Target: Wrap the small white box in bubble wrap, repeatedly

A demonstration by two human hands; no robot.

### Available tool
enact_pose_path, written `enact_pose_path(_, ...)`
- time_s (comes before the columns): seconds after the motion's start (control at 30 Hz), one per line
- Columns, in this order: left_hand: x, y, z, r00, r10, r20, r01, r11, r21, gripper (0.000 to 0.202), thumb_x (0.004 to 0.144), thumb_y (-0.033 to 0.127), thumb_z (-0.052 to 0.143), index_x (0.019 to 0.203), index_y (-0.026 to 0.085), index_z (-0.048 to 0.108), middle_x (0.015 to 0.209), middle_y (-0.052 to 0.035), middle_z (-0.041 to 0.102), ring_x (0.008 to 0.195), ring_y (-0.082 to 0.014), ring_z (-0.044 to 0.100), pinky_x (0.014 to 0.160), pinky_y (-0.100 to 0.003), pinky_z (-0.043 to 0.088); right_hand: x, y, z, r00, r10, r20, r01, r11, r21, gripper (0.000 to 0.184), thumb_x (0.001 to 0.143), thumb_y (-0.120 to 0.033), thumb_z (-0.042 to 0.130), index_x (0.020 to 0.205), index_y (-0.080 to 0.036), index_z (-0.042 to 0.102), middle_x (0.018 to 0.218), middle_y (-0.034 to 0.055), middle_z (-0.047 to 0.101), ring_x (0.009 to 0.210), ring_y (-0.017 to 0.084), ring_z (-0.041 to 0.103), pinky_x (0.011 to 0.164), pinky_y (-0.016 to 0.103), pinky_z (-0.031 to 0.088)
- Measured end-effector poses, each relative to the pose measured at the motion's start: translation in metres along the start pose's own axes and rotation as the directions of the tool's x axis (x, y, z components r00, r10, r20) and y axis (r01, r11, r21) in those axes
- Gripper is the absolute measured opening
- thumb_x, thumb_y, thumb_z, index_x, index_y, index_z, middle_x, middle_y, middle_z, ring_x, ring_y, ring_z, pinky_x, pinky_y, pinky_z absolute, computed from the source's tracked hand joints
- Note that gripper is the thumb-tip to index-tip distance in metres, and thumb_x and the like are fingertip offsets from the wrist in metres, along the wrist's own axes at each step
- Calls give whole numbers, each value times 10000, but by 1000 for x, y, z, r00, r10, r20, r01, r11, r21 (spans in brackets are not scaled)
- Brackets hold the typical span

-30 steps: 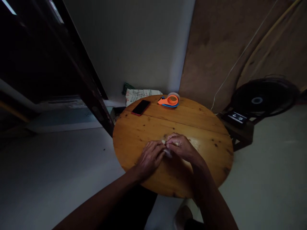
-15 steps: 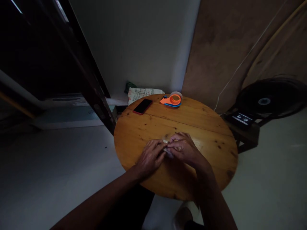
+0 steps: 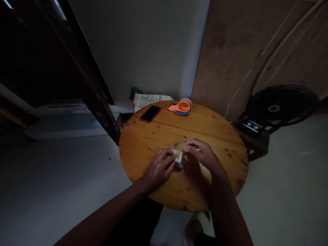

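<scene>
A round wooden table fills the middle of the view. My left hand rests on it with its fingertips pressed on a small pale folded piece, perhaps paper or tape. My right hand is raised a little to the right of that piece, fingers curled in a pinch; what it pinches is too small to make out. The two hands are a short gap apart.
At the table's far edge lie a red-edged phone and an orange and blue tape dispenser. A printed bag sits behind the table. A dark fan stands at right, a dark wooden beam at left.
My right hand has lifted off the small pale piece and drawn away to the right, uncovering it. My left hand stays on the piece.
</scene>
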State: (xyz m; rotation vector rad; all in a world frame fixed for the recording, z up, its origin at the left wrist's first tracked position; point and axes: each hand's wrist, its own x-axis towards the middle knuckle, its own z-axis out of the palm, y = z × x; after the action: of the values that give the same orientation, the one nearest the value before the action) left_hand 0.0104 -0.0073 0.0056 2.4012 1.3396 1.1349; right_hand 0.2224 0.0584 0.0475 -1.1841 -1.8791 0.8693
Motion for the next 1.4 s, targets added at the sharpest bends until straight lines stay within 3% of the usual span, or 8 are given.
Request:
enact_pose_path(0.27, 1, 2, -2, 1000, 27, -13, -26, 1000, 6, 289, 890, 175, 536, 1163, 222, 620, 1112, -83, 567, 1042, -207, 537, 912, -371, 481, -1, -1, 4, 989, 37, 143, -25, 996, -88, 226, 856, -288, 517, 967, -173, 678, 952, 57, 706, 865, 182, 633, 768, 284, 466)
enact_pose_path(0.47, 0, 0, 1, 998, 45, -35, -45, 999, 20, 261, 899, 178, 528, 1136, 217, 629, 1101, -85, 571, 1028, -203, 542, 896, -363, 488, -3, -14, 1, 968, 33, 249, -22, 999, -46, 205, 869, -260, 482, 840, -178, 668, 816, 20, 681, 771, 150, 603, 694, 247, 436)
enact_pose_path(0.67, 0, -1, 1, 999, 41, -34, -39, 999, 33, 275, 889, 174, 539, 1144, 217, 634, 1108, -88, 573, 1025, -208, 545, 890, -369, 499, -3, -16, 3, 977, 8, 213, 9, 997, -80, 169, 845, -250, 530, 934, -189, 660, 870, 15, 684, 785, 152, 602, 688, 247, 432)
enact_pose_path(1.0, 0, -1, 3, 996, 73, -59, -71, 997, 31, 261, 892, 169, 536, 1127, 215, 637, 1093, -88, 580, 1019, -204, 547, 878, -371, 503, -4, -11, 1, 958, -71, 279, 103, 990, -100, 212, 858, -267, 547, 943, -208, 732, 908, 53, 702, 828, 178, 624, 765, 290, 454)
enact_pose_path(1.4, 2, 4, -2, 997, 65, -38, -64, 998, 27, 234, 901, 176, 528, 1098, 213, 649, 1099, -81, 588, 1019, -200, 554, 893, -366, 498, 5, -5, 29, 989, 12, 145, -9, 1000, -24, 147, 817, -292, 569, 773, -174, 645, 714, -7, 627, 664, 120, 534, 629, 234, 391)
